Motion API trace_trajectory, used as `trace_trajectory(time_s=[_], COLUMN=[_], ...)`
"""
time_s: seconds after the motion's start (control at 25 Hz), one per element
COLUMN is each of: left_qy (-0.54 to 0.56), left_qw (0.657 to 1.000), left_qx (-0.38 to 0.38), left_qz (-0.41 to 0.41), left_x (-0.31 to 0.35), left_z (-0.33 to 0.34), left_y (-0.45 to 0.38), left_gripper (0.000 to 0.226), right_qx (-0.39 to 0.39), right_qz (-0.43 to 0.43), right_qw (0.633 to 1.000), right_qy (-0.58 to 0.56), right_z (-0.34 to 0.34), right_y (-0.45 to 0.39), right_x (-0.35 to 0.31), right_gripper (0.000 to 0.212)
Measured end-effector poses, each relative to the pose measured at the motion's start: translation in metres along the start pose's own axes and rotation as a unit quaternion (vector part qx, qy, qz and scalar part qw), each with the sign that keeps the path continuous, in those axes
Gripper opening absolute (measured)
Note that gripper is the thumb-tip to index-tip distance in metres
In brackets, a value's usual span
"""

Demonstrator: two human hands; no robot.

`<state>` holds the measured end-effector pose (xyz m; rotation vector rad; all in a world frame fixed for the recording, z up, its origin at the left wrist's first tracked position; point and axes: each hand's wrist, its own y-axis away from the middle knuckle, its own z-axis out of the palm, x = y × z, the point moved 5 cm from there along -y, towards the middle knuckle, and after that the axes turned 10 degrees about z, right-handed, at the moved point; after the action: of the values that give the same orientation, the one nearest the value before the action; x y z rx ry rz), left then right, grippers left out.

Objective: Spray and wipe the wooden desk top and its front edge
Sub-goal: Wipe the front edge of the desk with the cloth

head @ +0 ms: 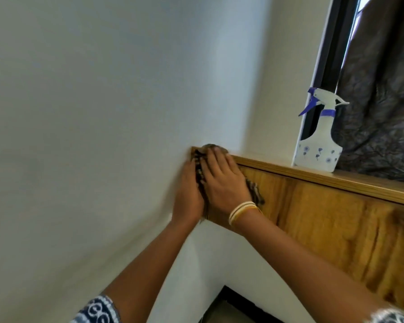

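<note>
The wooden desk's front panel (331, 220) runs from the white wall to the right edge of the view, under the thin desk-top edge (313, 178). A dark patterned cloth (255, 190) lies against the panel's left end. My right hand (224, 183), with pale bangles at the wrist, presses flat on the cloth with straight fingers. My left hand (187, 192) rests against the cloth's left edge at the corner by the wall, and its fingers are hidden. A white spray bottle (317, 145) with a blue trigger stands upright on the desk top, to the right of both hands.
A white wall (91, 113) meets the desk's left end. Behind the bottle a dark curtain (383, 101) hangs in a black window frame (329, 54). White wall continues under the panel, with a dark gap (233, 297) near the floor.
</note>
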<state>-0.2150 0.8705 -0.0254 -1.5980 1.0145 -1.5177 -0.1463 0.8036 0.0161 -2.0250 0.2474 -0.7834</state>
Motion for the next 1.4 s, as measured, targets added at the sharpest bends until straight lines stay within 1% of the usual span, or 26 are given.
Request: trace_trajectory(time_s=[0.08, 0.12, 0.16, 0.2, 0.24, 0.28, 0.32, 0.36, 0.44, 0.48, 0.56, 0.6, 0.64, 0.76, 0.84, 0.92, 1.0, 1.08, 1.12, 1.16, 1.2, 1.24, 1.28, 1.32, 1.36, 1.4], left_qy=[0.013, 0.031, 0.068, 0.148, 0.262, 0.379, 0.466, 0.514, 0.561, 0.575, 0.592, 0.594, 0.591, 0.597, 0.607, 0.607, 0.597, 0.578, 0.566, 0.551, 0.522, 0.466, 0.371, 0.240, 0.098, -0.010], left_qw=[0.995, 0.984, 0.958, 0.909, 0.843, 0.771, 0.703, 0.656, 0.598, 0.586, 0.572, 0.569, 0.568, 0.561, 0.555, 0.562, 0.572, 0.583, 0.597, 0.620, 0.656, 0.711, 0.791, 0.879, 0.951, 0.986], left_qx=[0.077, 0.098, 0.105, 0.112, 0.113, 0.120, 0.130, 0.147, 0.168, 0.166, 0.157, 0.153, 0.149, 0.144, 0.141, 0.140, 0.127, 0.102, 0.088, 0.076, 0.062, 0.045, 0.024, 0.000, -0.025, -0.053], left_qz=[-0.068, -0.146, -0.257, -0.372, -0.456, -0.498, -0.521, -0.533, -0.547, -0.546, -0.546, -0.548, -0.553, -0.555, -0.550, -0.545, -0.548, -0.562, -0.561, -0.553, -0.543, -0.524, -0.485, -0.412, -0.291, -0.155], left_x=[0.001, -0.007, -0.018, -0.024, -0.021, -0.014, -0.007, -0.003, -0.006, -0.008, -0.008, -0.008, -0.011, -0.013, -0.012, -0.012, -0.012, -0.013, -0.012, -0.012, -0.011, -0.009, -0.008, -0.006, 0.000, 0.007], left_z=[0.004, 0.009, 0.015, 0.021, 0.029, 0.032, 0.031, 0.026, 0.015, 0.012, 0.007, 0.003, 0.000, -0.006, -0.006, -0.005, -0.002, 0.001, 0.002, 0.003, 0.004, 0.004, 0.002, -0.002, -0.007, -0.007], left_y=[0.040, 0.056, 0.069, 0.080, 0.085, 0.083, 0.078, 0.075, 0.073, 0.076, 0.086, 0.091, 0.095, 0.094, 0.092, 0.093, 0.097, 0.101, 0.101, 0.098, 0.094, 0.090, 0.087, 0.082, 0.077, 0.075], left_gripper=[0.044, 0.042, 0.040, 0.038, 0.037, 0.037, 0.040, 0.043, 0.048, 0.048, 0.050, 0.053, 0.057, 0.064, 0.065, 0.065, 0.063, 0.061, 0.059, 0.056, 0.053, 0.049, 0.045, 0.045, 0.048, 0.054], right_qx=[-0.034, -0.036, -0.044, -0.045, -0.025, 0.002, 0.015, 0.014, 0.007, -0.026, -0.116, -0.145, -0.143, -0.067, -0.025, -0.032, -0.081, -0.154, -0.150, -0.117, -0.086, -0.045, -0.017, 0.003, 0.010, 0.006], right_qz=[-0.082, -0.131, -0.172, -0.191, -0.183, -0.162, -0.136, -0.117, -0.150, -0.195, -0.299, -0.321, -0.317, -0.200, -0.166, -0.189, -0.266, -0.320, -0.323, -0.296, -0.245, -0.193, -0.153, -0.134, -0.143, -0.165], right_qw=[0.995, 0.990, 0.983, 0.980, 0.981, 0.985, 0.988, 0.991, 0.987, 0.980, 0.946, 0.935, 0.936, 0.976, 0.984, 0.980, 0.960, 0.933, 0.933, 0.947, 0.965, 0.979, 0.987, 0.989, 0.988, 0.985], right_qy=[0.034, 0.041, 0.038, 0.044, 0.054, 0.064, 0.068, 0.068, 0.051, 0.036, 0.034, 0.047, 0.057, 0.060, 0.064, 0.049, 0.032, 0.053, 0.054, 0.048, 0.042, 0.046, 0.054, 0.058, 0.054, 0.049], right_z=[0.005, 0.005, 0.005, 0.004, 0.001, -0.002, -0.006, -0.010, 0.000, 0.011, 0.029, 0.029, 0.024, 0.001, -0.007, 0.006, 0.024, 0.034, 0.028, 0.019, 0.005, -0.011, -0.024, -0.032, -0.035, -0.033], right_y=[0.003, 0.015, 0.026, 0.031, 0.025, 0.009, -0.009, -0.018, -0.006, 0.012, 0.053, 0.058, 0.047, -0.025, -0.042, -0.011, 0.051, 0.089, 0.084, 0.067, 0.045, 0.022, 0.007, 0.004, 0.014, 0.036], right_x=[-0.006, -0.005, 0.000, 0.006, 0.013, 0.020, 0.024, 0.024, 0.006, -0.009, -0.034, -0.038, -0.036, -0.005, 0.006, -0.006, -0.027, -0.030, -0.024, -0.013, 0.003, 0.022, 0.042, 0.058, 0.069, 0.075], right_gripper=[0.063, 0.065, 0.063, 0.060, 0.055, 0.052, 0.052, 0.053, 0.055, 0.054, 0.053, 0.053, 0.053, 0.051, 0.049, 0.051, 0.053, 0.055, 0.055, 0.054, 0.052, 0.050, 0.049, 0.050, 0.051, 0.053])
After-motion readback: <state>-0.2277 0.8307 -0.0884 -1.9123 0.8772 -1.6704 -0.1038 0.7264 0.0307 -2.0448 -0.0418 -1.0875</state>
